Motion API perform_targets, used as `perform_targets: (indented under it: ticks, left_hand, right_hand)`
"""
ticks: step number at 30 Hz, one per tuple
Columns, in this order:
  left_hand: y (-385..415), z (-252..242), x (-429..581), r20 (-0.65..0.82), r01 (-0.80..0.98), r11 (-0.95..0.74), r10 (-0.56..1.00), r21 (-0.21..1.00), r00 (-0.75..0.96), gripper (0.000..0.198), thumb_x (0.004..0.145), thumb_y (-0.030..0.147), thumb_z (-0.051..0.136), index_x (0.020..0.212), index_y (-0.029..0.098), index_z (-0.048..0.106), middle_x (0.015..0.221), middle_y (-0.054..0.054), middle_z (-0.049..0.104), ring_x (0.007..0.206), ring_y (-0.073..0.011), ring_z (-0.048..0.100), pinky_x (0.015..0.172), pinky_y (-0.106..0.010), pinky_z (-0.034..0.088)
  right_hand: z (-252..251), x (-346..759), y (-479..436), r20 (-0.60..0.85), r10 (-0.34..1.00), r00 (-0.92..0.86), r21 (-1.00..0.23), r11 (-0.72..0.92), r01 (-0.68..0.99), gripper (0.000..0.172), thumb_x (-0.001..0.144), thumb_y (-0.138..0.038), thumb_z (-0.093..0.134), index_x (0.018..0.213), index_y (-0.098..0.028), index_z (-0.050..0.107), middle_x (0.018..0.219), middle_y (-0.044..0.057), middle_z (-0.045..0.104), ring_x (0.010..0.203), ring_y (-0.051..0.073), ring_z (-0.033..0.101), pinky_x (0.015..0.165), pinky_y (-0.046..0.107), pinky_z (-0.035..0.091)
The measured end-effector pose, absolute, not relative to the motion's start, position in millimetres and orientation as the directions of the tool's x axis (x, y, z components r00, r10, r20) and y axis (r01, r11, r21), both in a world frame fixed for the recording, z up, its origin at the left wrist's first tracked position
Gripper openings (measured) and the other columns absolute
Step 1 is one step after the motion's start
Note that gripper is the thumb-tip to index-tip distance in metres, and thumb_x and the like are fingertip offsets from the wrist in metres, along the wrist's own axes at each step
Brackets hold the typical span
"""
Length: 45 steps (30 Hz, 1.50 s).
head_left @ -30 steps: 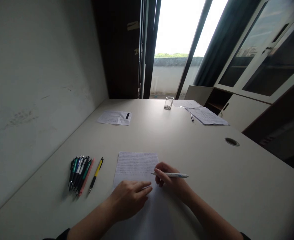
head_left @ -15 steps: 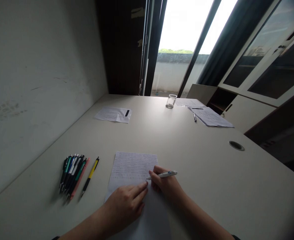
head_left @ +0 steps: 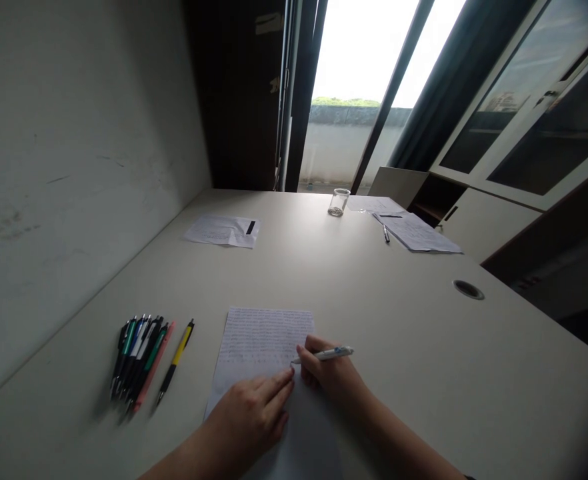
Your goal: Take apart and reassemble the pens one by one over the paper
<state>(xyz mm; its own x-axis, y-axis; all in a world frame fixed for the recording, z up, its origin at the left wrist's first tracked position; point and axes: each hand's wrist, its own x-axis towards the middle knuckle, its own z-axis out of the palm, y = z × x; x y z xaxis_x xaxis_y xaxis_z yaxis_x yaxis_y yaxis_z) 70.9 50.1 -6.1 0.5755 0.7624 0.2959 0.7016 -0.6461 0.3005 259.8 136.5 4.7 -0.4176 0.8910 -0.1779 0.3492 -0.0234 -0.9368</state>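
A sheet of paper (head_left: 267, 333) lies in front of me, its upper part covered with lines of small handwriting. My right hand (head_left: 327, 367) grips a white pen (head_left: 331, 353), tip down at the end of the lowest written line. On the lower part of the sheet rests my left hand (head_left: 257, 407), its fingers stretched out flat and its fingertips close to the pen tip. Several pens (head_left: 139, 360) lie bunched to the left of the sheet, a pink pen (head_left: 155, 367) at their right edge. Beside them lies a single yellow and black pen (head_left: 176, 360).
Farther off on the white table (head_left: 364, 280) lie a creased sheet (head_left: 219, 230) at left and a stack of papers (head_left: 421, 233) at right, near another pen (head_left: 386, 233). A small glass jar (head_left: 339, 202) stands at the back. A round cable hole (head_left: 469, 289) is at right.
The view has shifted slightly, so the things on the table sit a little farther left. Both hands keep nearly the same place on the sheet, the pen still in the right one.
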Motion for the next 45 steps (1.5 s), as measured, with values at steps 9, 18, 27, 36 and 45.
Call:
perform_targets:
  ticks: [9,18,27,36,45]
  left_hand:
    - [50.4,-8.9,68.9,0.254,0.711,-0.643,0.766,0.285,0.59,0.05,0.087,0.01,0.053,0.136,0.012,0.053,0.139,-0.015,0.06,0.109,-0.0283,0.069,0.09,-0.042,0.062]
    - [50.1,-9.9,70.0,0.226,0.73,-0.643,0.765,0.23,0.603,0.047,0.088,0.011,0.053,0.135,0.01,0.054,0.139,-0.014,0.06,0.106,-0.0263,0.07,0.089,-0.04,0.062]
    - [49.8,-9.1,69.8,0.254,0.735,-0.646,0.761,0.206,0.597,0.042,0.092,0.014,0.051,0.134,0.01,0.054,0.137,-0.014,0.062,0.105,-0.0246,0.07,0.087,-0.038,0.063]
    - [50.6,-7.2,70.3,0.225,0.73,-0.651,0.759,0.209,0.612,0.045,0.09,0.012,0.052,0.135,0.008,0.053,0.14,-0.014,0.06,0.107,-0.0251,0.069,0.089,-0.039,0.062]
    - [49.1,-7.7,68.7,0.206,0.733,-0.646,0.763,0.21,0.613,0.047,0.091,0.013,0.053,0.137,0.009,0.051,0.141,-0.013,0.058,0.108,-0.0248,0.068,0.091,-0.039,0.061]
  right_hand:
    - [5.1,261.7,136.5,-0.175,0.895,-0.409,-0.936,-0.022,0.351,0.03,0.089,-0.037,0.051,0.063,-0.023,0.047,0.051,-0.004,0.058,0.044,0.012,0.052,0.046,0.022,0.041]
    - [-1.4,261.9,137.2,-0.183,0.892,-0.414,-0.929,-0.02,0.368,0.03,0.09,-0.037,0.052,0.065,-0.023,0.046,0.052,-0.004,0.058,0.045,0.012,0.052,0.047,0.021,0.041]
    - [6.0,261.9,137.1,-0.198,0.881,-0.43,-0.922,-0.018,0.386,0.031,0.089,-0.04,0.053,0.064,-0.023,0.045,0.052,-0.003,0.057,0.044,0.012,0.051,0.046,0.022,0.04]
    - [2.0,262.1,137.9,-0.188,0.882,-0.431,-0.934,-0.024,0.357,0.032,0.089,-0.04,0.054,0.064,-0.023,0.044,0.051,-0.004,0.057,0.045,0.012,0.051,0.047,0.022,0.042]
    - [-1.6,263.4,139.3,-0.176,0.883,-0.435,-0.924,0.003,0.381,0.032,0.09,-0.04,0.054,0.064,-0.023,0.046,0.052,-0.003,0.059,0.044,0.013,0.052,0.047,0.023,0.042]
